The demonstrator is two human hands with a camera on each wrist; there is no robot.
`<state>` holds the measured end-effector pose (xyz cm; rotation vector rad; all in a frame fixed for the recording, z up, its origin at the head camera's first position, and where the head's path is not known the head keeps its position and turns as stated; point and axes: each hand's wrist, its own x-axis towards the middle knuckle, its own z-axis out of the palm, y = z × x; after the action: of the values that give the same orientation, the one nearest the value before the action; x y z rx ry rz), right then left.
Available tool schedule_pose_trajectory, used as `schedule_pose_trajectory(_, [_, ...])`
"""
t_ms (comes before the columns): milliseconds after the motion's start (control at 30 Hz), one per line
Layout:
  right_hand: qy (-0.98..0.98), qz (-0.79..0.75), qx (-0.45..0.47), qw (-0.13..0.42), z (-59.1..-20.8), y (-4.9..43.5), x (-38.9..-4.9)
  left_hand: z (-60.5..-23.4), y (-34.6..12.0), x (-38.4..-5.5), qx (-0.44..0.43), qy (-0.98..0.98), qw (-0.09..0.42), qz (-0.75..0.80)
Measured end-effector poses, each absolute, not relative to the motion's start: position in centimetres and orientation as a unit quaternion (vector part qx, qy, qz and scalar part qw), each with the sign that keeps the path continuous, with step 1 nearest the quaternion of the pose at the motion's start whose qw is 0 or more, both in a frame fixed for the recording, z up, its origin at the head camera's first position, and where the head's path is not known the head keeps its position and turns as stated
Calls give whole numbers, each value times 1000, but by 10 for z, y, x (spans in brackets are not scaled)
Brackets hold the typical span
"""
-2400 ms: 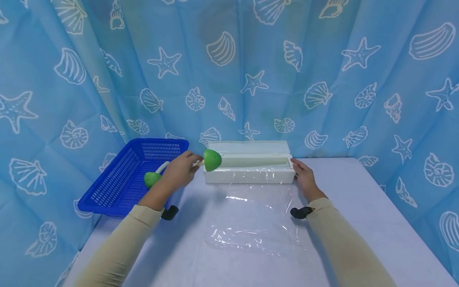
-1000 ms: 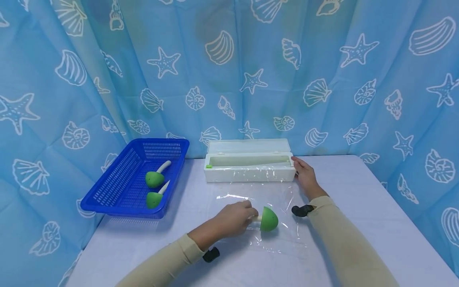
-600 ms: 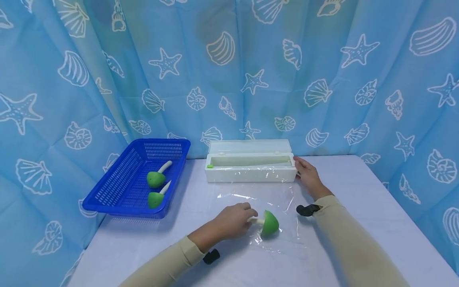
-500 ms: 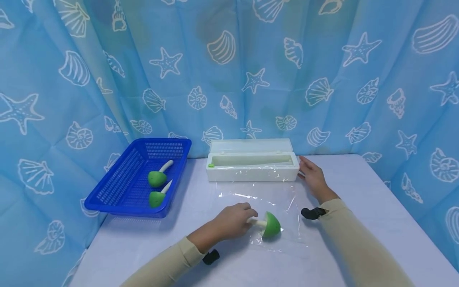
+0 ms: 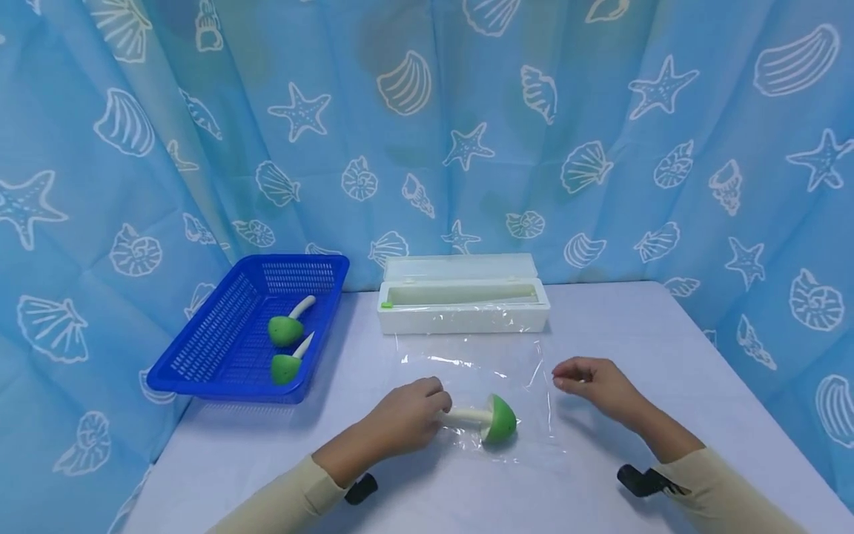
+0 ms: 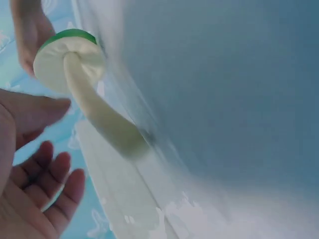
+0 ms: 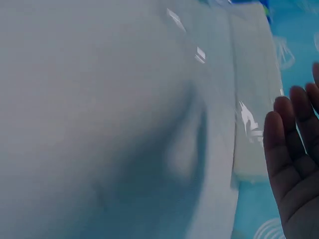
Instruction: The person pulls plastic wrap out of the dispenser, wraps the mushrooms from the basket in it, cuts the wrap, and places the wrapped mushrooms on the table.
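A green-capped toy mushroom (image 5: 503, 420) with a long white stem lies on its side on a sheet of clear plastic wrap (image 5: 434, 371). My left hand (image 5: 408, 417) is at the stem's free end. The left wrist view shows its thumb and fingers spread apart, beside the bare stem (image 6: 102, 114). To the right of the wrap's edge, my right hand (image 5: 603, 386) hovers with relaxed fingers and nothing in them. Behind the mushroom stands a white plastic wrap dispenser (image 5: 460, 321), its lid raised and a green slider (image 5: 387, 305) at its left; the wrap runs out over its front.
A blue basket (image 5: 200, 391) stands at the left of the white-covered table (image 5: 667, 348). Inside it lie two similar mushrooms, one farther back (image 5: 285, 331) and one nearer (image 5: 285, 369). A blue seashell-patterned curtain (image 5: 427, 148) hangs behind.
My left hand has carried the mushroom from beside the basket onto the wrap, let go of it and drawn slightly left. My right hand has left the dispenser's right end and come nearer me.
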<state>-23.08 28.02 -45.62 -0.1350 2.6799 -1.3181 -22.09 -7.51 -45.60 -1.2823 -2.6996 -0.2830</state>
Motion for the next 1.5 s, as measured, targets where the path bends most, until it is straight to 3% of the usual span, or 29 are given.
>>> schedule_pose_trajectory(133, [919,-340,-151,132,-460,267,-195,-456,-101,-210,-421,-903,9,-82])
schedule_pose_trajectory(233, [926,-259,-237,138,-463,257,-178,-458,-115,-206,-411,-908,-29,-77])
schedule_pose_trajectory(467, [933,-150,-327,29,-473,241,-166,-468,-125,-202,-425,-903,-16,-57])
schedule_pose_trajectory(633, [937,-115,-329,10,-472,236,-159,-467,-126,-199,-432,-900,-26,-55])
schedule_pose_trajectory(767, [943,-90,-319,-8,-465,234,-151,-462,-129,-197,-443,-894,0,-64])
schedule_pose_trajectory(900, [936,-87,-336,-67,-457,236,-148,-459,-131,-200,-456,-884,44,-95])
schedule_pose_trajectory(1033, [929,-98,-341,-108,-451,239,-157,-458,-131,-209,-428,-892,25,-140])
schedule_pose_trajectory(1133, [942,-128,-300,-83,-449,241,-173,-459,-130,-220,-387,-903,0,-185])
schedule_pose_trajectory(1300, [948,-254,-190,8,-457,245,-218,-462,-123,-248,-292,-918,-38,-266])
schedule_pose_trajectory(1500, [943,-295,-146,46,-475,243,-256,-474,-112,-269,-245,-932,-73,-258])
